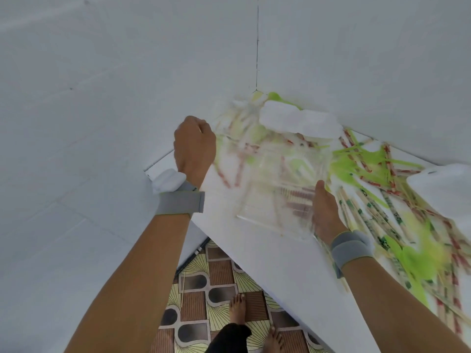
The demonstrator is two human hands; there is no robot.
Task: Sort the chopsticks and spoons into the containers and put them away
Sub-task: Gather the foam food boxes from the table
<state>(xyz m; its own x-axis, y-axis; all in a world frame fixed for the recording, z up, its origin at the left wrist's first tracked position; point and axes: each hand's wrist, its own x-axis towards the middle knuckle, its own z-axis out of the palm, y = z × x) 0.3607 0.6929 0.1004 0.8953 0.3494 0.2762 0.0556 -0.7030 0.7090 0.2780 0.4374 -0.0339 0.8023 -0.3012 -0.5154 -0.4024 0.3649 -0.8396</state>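
One clear plastic container [277, 189] lying blurred on white table [267, 263], right hand [327, 212] pressing its edge, fingers straight. Left hand [195, 146] fisted, contents unclear. Too many wrapped chopsticks [369, 207] and green spoons [356, 166] scattered alongside for counting.

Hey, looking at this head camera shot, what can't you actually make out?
- Clear plastic container: motion blur; contents unreadable.
- Right hand: fingers blurred against the container, grip unclear.
- Left hand: fingers curled away from camera, anything held is hidden.
- Pile of green plastic spoons and paper-wrapped chopsticks: smeared, cut by right edge.
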